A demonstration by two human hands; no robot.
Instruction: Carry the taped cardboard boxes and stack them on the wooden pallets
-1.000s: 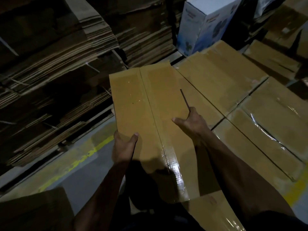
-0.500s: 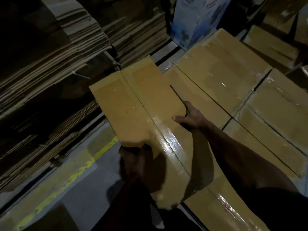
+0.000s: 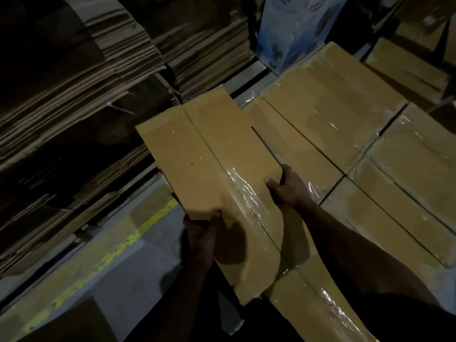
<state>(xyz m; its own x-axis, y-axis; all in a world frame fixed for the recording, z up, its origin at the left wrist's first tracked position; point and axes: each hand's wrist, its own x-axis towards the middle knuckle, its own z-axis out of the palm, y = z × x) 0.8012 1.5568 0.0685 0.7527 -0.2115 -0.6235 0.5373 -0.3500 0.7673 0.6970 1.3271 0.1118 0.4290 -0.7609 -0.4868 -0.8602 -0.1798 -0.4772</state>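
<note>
A long taped cardboard box (image 3: 212,164) lies tilted in the middle of the view, its clear tape running along the centre seam. My left hand (image 3: 199,233) grips its near left edge from below, thumb on top. My right hand (image 3: 287,186) grips its right edge, thumb on the top face, fingers tucked into the gap beside the neighbouring box. To the right, several taped boxes (image 3: 333,114) lie side by side in a flat layer. A slat of the wooden pallet (image 3: 244,77) shows beyond the held box.
Tall stacks of flattened cardboard (image 3: 74,107) fill the left side. A white and blue printed carton (image 3: 291,28) stands at the back. Grey floor with a yellow line (image 3: 108,260) runs at lower left. Another brown box (image 3: 407,67) sits at far right.
The box has swung left and its far end has shifted toward the cardboard stacks. My left hand slid lower on the near edge. My right hand stays on the right edge.
</note>
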